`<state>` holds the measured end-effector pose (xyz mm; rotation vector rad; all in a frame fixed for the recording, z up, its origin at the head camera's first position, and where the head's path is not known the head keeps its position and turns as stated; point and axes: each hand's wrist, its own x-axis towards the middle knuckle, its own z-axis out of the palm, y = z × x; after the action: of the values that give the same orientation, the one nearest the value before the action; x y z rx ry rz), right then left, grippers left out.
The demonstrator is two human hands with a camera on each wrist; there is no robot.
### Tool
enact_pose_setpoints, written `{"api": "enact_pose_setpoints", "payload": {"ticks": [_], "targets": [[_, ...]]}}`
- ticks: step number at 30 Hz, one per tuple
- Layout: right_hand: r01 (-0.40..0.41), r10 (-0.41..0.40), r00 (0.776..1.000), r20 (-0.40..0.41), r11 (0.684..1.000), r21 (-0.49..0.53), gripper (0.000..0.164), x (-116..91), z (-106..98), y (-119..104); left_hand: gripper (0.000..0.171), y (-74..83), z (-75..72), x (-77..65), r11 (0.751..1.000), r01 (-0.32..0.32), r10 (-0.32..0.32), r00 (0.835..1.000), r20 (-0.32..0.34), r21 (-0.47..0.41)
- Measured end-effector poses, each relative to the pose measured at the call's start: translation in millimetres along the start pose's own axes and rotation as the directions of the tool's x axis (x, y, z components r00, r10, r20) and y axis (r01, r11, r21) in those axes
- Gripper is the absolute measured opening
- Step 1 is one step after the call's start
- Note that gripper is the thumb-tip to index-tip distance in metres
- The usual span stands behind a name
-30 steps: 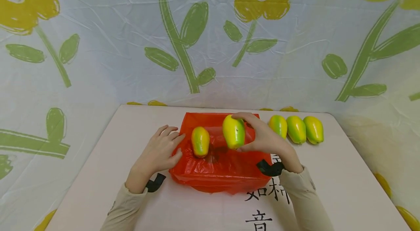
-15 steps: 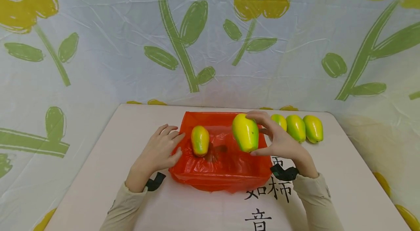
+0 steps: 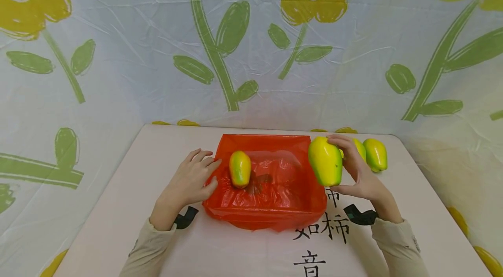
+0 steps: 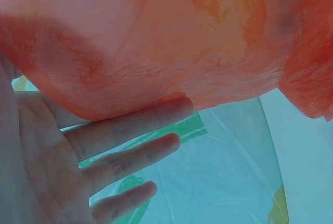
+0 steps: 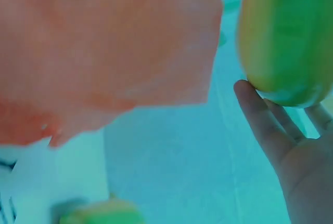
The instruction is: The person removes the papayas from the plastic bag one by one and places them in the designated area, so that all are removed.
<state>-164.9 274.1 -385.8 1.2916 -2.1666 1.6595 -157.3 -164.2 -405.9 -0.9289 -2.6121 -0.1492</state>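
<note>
held mango (image 3: 325, 161), red bag (image 3: 271, 198) beside, mangoes (image 3: 375, 154) behind

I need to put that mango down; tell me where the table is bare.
Bare table lies left of the left hand and behind the red bag. Right of the right hand, past the two mangoes, is free too. Crowded between bag and mangoes, where the held mango hangs.
</note>
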Motion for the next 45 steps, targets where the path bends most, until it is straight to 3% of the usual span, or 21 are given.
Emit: {"api": "enact_pose_setpoints", "payload": {"ticks": [15,20,26,38,45], "targets": [[-0.014,0.021,0.993,-0.116,0.998,0.065,0.101,-50,-18,26,0.044,1.4,-2.5,1.4,1.000,0.000,0.000,1.000,0.006,-0.006],[-0.130,0.142,0.983,-0.120,0.987,0.095,0.102,-70,-15,39,0.044,1.2,-1.4,1.5,1.000,-0.001,0.002,1.000,0.005,-0.008],[-0.295,0.307,0.946,-0.108,0.948,0.117,0.108,-89,-14,53,0.044,1.0,-1.0,1.2,1.000,0.003,-0.003,1.000,0.003,-0.005],[-0.379,0.378,0.921,-0.095,0.925,0.013,0.107,-109,-8,60,0.044,1.1,-1.0,-0.1,1.000,0.010,-0.010,1.000,0.011,-0.005],[-0.380,0.383,0.920,-0.084,0.924,0.049,0.109,-114,-10,67,0.044,0.9,-1.2,-0.8,1.000,0.014,-0.014,1.000,0.011,-0.011]]}}
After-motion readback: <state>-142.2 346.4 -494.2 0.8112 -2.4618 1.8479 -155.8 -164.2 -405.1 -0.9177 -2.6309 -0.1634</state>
